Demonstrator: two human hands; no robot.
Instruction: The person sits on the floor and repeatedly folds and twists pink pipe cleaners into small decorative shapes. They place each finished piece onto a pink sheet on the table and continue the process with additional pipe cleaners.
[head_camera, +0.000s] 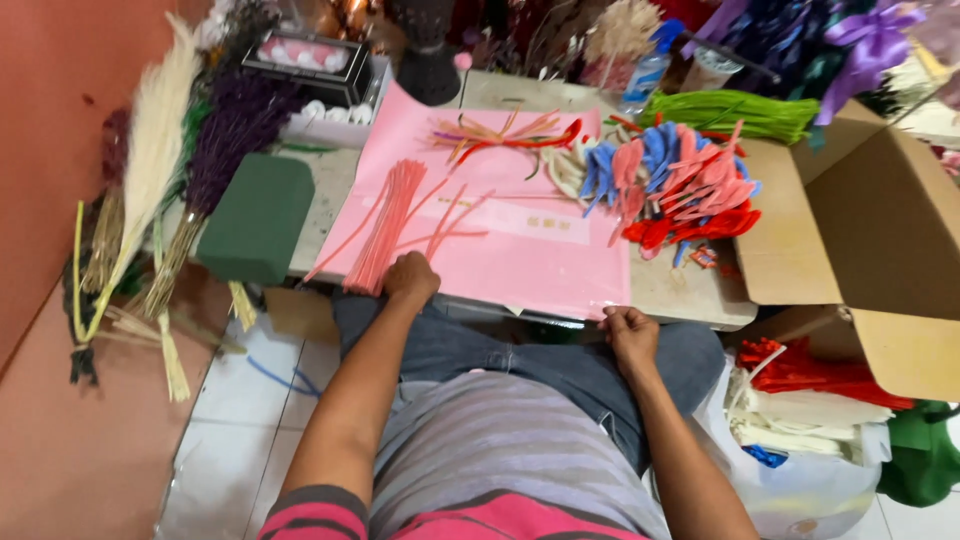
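Observation:
I sit at a low table (690, 292) with a pink sheet (520, 260) spread over it. My left hand (411, 277) rests closed on the sheet's near edge, right beside a bundle of pink pipe cleaners (385, 235); a few loose pink ones (455, 225) lie just to its right. Whether it grips any of them I cannot tell. My right hand (630, 333) is closed on the sheet's near right corner at the table edge. Farther back lie mixed orange and red pipe cleaners (505, 135) and a heap of bent blue, pink and red ones (680, 185).
A green foam block (258, 215) sits at the table's left end, with dried grasses and purple stems (170, 170) beside it. Green pipe cleaners (730, 112) lie at the back. An open cardboard box (870, 230) stands right, above bags of red and white pipe cleaners (800, 400).

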